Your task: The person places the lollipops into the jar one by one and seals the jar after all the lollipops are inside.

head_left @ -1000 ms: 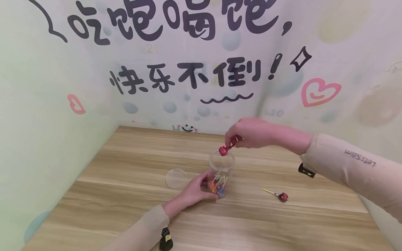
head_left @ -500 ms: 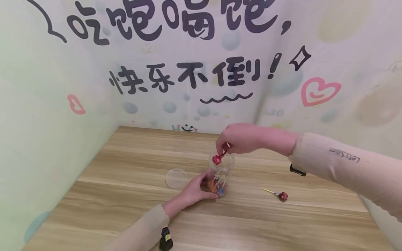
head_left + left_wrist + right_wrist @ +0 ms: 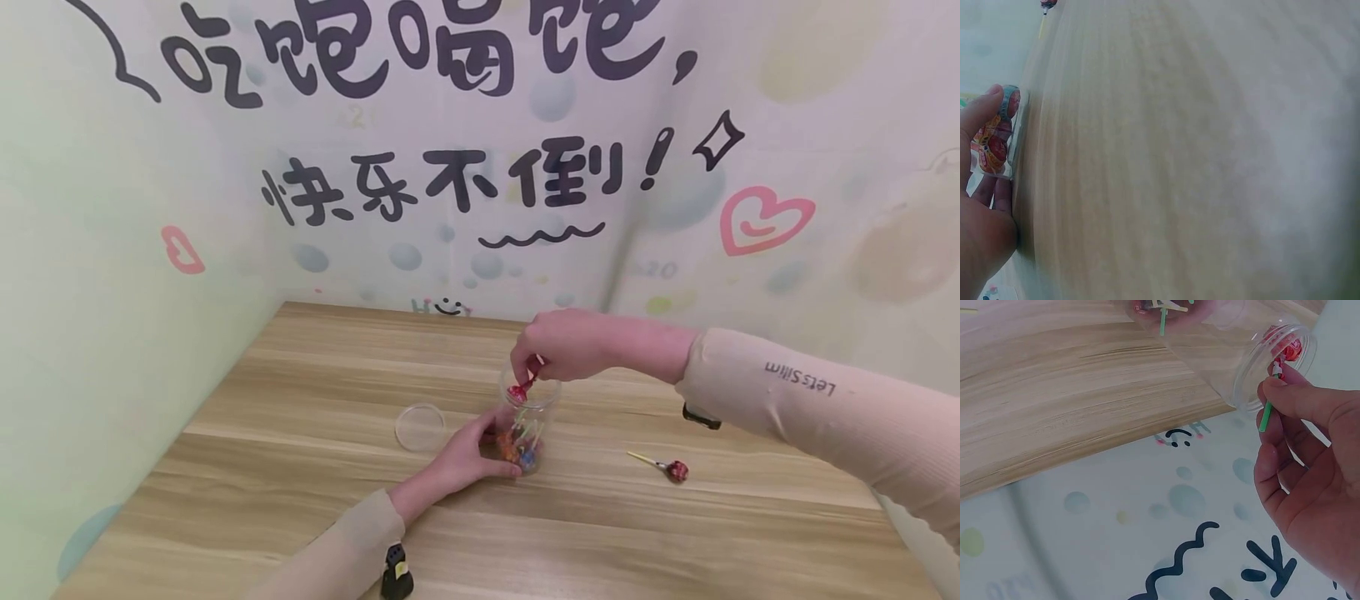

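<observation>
A clear plastic jar (image 3: 536, 412) stands upright on the wooden table, uncapped, with several lollipops (image 3: 517, 448) in its bottom. My left hand (image 3: 467, 454) grips the jar low on its left side; the left wrist view shows the thumb and fingers (image 3: 1001, 195) around the base and bright wrappers (image 3: 994, 140) through the wall. Over the jar's mouth, my right hand (image 3: 558, 346) pinches a red-wrapped lollipop by its green stick (image 3: 1266, 416). Its red head (image 3: 1287, 347) points down, inside the rim (image 3: 1244, 375) in the right wrist view.
Left of the jar, a round clear lid (image 3: 420, 427) lies flat on the table (image 3: 300, 467). Another red lollipop (image 3: 676, 471) with a yellow stick lies to the right. Behind the table's back edge rises a wall (image 3: 450, 258) printed with lettering and hearts.
My right hand has moved left and down, bringing the red lollipop from above the jar's rim into its mouth. My left hand and the jar have stayed put.
</observation>
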Available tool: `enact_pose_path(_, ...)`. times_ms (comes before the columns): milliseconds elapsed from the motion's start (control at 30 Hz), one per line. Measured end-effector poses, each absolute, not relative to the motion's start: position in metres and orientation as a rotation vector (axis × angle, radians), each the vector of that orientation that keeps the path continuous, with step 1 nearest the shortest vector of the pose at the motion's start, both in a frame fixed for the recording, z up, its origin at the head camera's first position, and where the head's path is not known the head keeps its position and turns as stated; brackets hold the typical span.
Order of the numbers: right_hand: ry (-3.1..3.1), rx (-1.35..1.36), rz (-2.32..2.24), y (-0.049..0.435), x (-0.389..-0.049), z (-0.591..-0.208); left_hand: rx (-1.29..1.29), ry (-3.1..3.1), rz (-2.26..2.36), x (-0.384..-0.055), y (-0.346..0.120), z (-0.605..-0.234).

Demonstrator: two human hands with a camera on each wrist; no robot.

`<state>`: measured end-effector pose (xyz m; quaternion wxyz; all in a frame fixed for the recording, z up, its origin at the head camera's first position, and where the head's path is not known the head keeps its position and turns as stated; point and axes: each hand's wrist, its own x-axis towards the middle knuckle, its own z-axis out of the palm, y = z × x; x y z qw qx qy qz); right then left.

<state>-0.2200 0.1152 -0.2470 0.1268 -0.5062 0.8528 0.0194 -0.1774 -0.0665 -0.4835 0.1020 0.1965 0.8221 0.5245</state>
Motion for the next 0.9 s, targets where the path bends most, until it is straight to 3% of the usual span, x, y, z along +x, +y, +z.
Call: enact_pose_path(900,2.465,-1.516,0.012,0.115,-0.223,-0.259,0.573,2.422,1.539,-0.178,-0.066,-0.484)
